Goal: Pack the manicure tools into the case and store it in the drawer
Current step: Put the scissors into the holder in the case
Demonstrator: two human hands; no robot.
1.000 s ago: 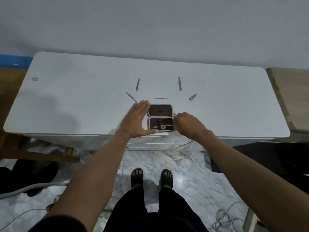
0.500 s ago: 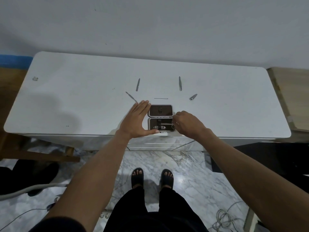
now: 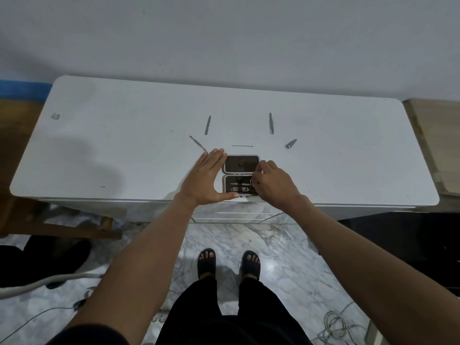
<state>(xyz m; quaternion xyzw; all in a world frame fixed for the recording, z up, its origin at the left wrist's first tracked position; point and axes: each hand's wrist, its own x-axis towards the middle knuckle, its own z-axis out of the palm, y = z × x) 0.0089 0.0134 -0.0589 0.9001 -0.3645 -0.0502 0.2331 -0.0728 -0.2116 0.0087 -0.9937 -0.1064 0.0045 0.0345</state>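
The manicure case (image 3: pixel 241 164) lies open near the front edge of the white table (image 3: pixel 124 150), dark inside, with metal tools strapped in its near half. My left hand (image 3: pixel 207 178) lies flat against the case's left side, fingers apart, thumb along its front edge. My right hand (image 3: pixel 272 184) covers the case's right edge, its fingertips pinched on a small metal tool (image 3: pixel 245 183) in the near half. Loose on the table beyond the case lie a nail file (image 3: pixel 207 125), a cuticle pusher (image 3: pixel 198 143), a thin pick (image 3: pixel 242 146), tweezers (image 3: pixel 271 123) and a nail clipper (image 3: pixel 290 143).
Drawer fronts (image 3: pixel 236 215) show under the table's front edge, right before my feet. A wall rises behind the table. A wooden frame (image 3: pixel 62 227) stands at the left, dark furniture at the right, and cables (image 3: pixel 336 322) lie on the marble floor.
My right hand has slid forward and left from beside the case onto its right edge, fingers now reaching into the near half. My left hand and the loose tools have stayed put.
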